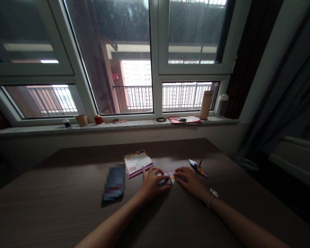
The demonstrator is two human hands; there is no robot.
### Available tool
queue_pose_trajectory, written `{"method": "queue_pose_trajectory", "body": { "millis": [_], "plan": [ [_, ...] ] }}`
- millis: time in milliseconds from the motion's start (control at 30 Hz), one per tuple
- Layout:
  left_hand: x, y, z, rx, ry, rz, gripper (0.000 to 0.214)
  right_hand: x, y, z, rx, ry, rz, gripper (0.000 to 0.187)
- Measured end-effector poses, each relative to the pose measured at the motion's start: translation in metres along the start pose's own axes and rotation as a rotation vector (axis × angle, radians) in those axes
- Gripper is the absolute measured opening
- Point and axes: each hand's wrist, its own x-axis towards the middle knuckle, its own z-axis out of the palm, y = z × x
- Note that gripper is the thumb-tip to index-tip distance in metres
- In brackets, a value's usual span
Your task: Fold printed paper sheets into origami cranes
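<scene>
A small piece of colourful printed paper (172, 178), apparently folded, lies on the dark wooden table (67, 220) between my two hands. My left hand (153, 182) covers its left part, with the thumb on the near side and the bent fingers on the far side. At the paper's right edge, my right hand (188, 178) rests its fingertips, which are drawn close together. How firmly each one grips cannot be made out. Behind my left hand lies a stack of printed sheets (138, 162). Beyond my right hand sits another folded colourful paper piece (199, 168), partly standing up.
A dark blurred-out object (114, 184) lies left of my left hand. On the granite windowsill (139, 126) stand a paper cup (81, 120), a red spool-like item (98, 119), a tan flask (206, 105) and a clear bottle (222, 105). Scissors (181, 120) lie on red-edged sheets there.
</scene>
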Motion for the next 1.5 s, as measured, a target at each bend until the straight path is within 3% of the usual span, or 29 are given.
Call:
{"method": "queue_pose_trajectory", "body": {
  "millis": [133, 433, 700, 933, 1100, 1500],
  "plan": [
    [0.0, 0.002, 0.0, -0.016, 0.071, -0.005, 0.021, 0.0, 0.001, 0.001, 0.017, 0.011, -0.002, 0.025],
    [0.002, -0.001, 0.0, -0.055, 0.151, -0.006, 0.019, 0.002, 0.006, 0.001, 0.129, 0.075, -0.018, 0.021],
    [0.005, -0.008, 0.005, -0.04, 0.262, -0.095, 0.049, 0.005, 0.015, 0.005, 0.175, 0.149, 0.032, 0.023],
    [0.004, -0.005, 0.003, 0.008, 0.158, -0.132, 0.049, 0.003, 0.011, 0.005, 0.121, 0.147, 0.063, 0.027],
    [0.003, -0.006, 0.005, 0.048, 0.067, -0.119, 0.033, 0.001, 0.006, 0.002, 0.052, 0.116, 0.014, 0.023],
    [0.002, -0.007, 0.008, 0.049, 0.058, -0.08, 0.025, 0.0, 0.0, 0.005, -0.03, 0.059, -0.147, 0.027]
  ]
}}
